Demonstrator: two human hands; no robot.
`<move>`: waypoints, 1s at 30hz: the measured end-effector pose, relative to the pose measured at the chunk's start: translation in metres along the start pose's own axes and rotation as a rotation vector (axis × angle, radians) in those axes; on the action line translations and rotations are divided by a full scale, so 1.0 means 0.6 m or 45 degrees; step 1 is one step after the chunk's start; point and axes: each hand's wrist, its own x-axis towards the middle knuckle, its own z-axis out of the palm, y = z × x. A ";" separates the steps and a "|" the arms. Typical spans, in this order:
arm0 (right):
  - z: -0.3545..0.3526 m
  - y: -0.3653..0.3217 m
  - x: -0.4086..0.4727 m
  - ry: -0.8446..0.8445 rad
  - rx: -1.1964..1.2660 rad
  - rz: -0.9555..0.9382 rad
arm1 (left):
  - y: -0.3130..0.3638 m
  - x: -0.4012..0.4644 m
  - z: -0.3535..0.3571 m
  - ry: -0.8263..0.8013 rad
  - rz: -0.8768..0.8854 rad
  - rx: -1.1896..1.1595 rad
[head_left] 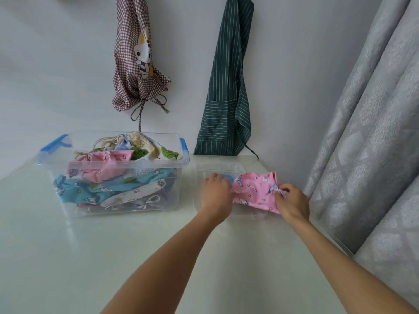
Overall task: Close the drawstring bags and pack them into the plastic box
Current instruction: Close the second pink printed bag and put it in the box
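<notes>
While both arms reach forward over the pale bench (68, 257), the left hand (215, 193) and right hand (292, 203) hold a pink drawstring bag (255, 190) between them. The left hand's grip is curled over the bag's left edge; the right hand's fingers pinch the gathered fabric at its right end. The bag sits on the clear lid (215, 169), which lies flat on the bench just right of the plastic box (113, 200). That box, clear with blue latches, stands open and holds a heap of printed bags: pink, blue, white and leaf-patterned, some with cords showing. On the wall behind hang a checked apron (136, 64) and a green striped apron (226, 109). A grey curtain (374, 132) fills the right side.
</notes>
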 end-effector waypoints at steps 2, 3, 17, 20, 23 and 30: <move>-0.022 -0.017 -0.005 0.069 0.181 -0.114 | 0.010 -0.004 -0.025 0.106 0.004 -0.115; -0.033 -0.025 -0.007 0.099 0.267 -0.177 | 0.015 -0.007 -0.041 0.126 -0.024 -0.189; -0.088 -0.092 -0.339 -0.994 0.935 0.166 | -0.159 -0.245 -0.176 0.077 -0.397 -0.362; -0.087 -0.077 -0.384 -1.057 0.944 0.227 | -0.171 -0.310 -0.189 0.072 -0.269 -0.281; -0.091 -0.064 -0.412 -0.921 0.870 0.161 | -0.164 -0.369 -0.188 -0.164 -0.117 -0.165; -0.128 -0.062 -0.419 -0.281 0.737 -0.202 | -0.149 -0.364 -0.167 -0.038 -0.190 0.092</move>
